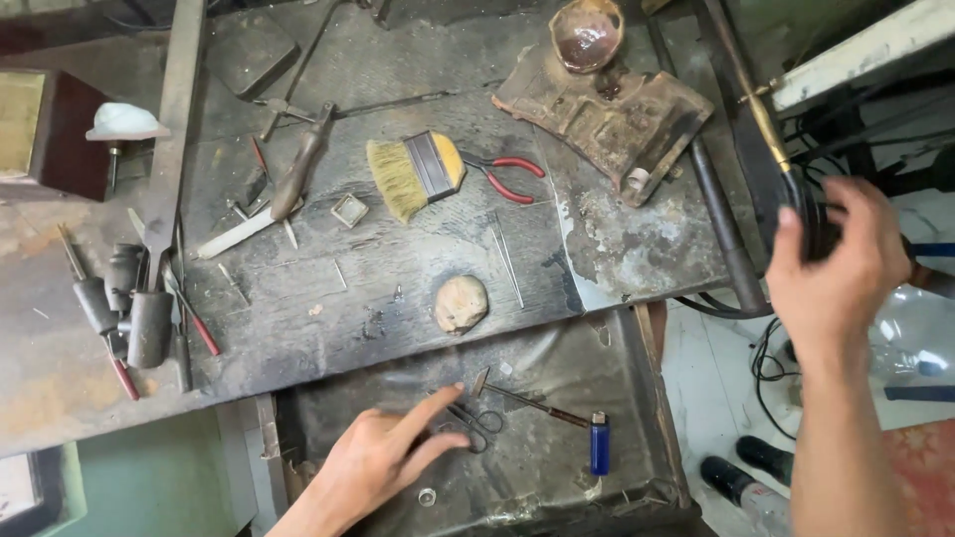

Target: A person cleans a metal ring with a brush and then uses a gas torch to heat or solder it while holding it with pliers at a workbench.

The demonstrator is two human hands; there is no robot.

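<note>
Two hands work at a dirty bench (418, 298). Left hand (383, 457) is spread loosely, index finger stretched toward small scissors (476, 423) lying in the lower tray (557, 368); whether it touches them I cannot tell. The scissors' long axis runs about left to right, handles to the right. Just beside them lie a thin rod tool (527, 400) and a blue lighter (599, 444), upright in the picture. Right hand (831, 268) is curled around a black hose (808, 214) at the bench's right edge; a brass torch tip (764, 114) points up and left from it. The hose is partly hidden by the fingers. Higher up rest a yellow brush (413, 174), red-handled pliers (507, 177) and a round stone (461, 302).
</note>
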